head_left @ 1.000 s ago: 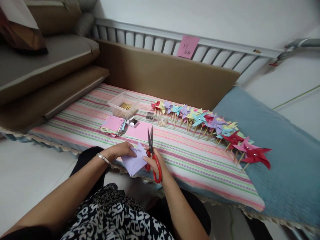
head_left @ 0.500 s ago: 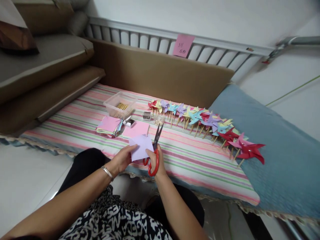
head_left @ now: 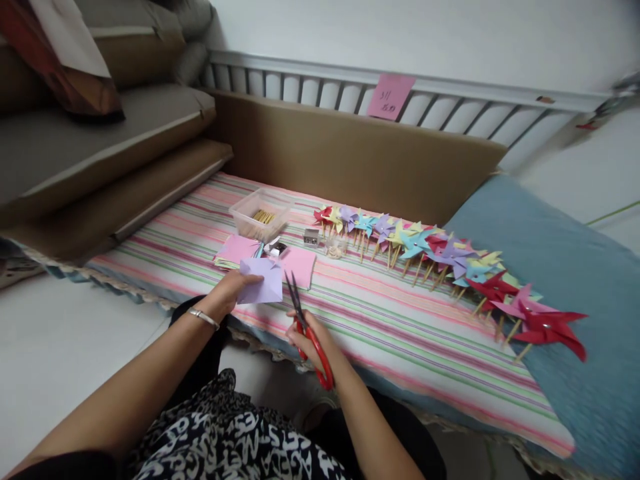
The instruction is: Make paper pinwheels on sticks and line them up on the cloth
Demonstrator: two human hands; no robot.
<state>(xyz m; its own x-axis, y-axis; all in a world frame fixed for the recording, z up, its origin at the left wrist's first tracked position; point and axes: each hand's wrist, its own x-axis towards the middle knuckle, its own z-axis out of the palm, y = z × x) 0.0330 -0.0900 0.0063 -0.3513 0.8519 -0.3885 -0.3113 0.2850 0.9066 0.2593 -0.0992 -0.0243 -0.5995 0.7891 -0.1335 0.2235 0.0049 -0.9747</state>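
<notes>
In the head view, the left hand's (head_left: 231, 291) fingers pinch the purple paper (head_left: 271, 285) near its left side, apparently keeping its right side accessible; the right hand (head_left: 311, 337) grasps the scissors (head_left: 299, 311), blades pointing far, just beside it. Pink sheets (head_left: 300, 268) lie beyond, probably for easy reach.

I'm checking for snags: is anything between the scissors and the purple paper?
Nothing visible: an open gap separates the scissors, in the right hand, from the right edge of the purple paper. The left hand holds its left side.
</notes>
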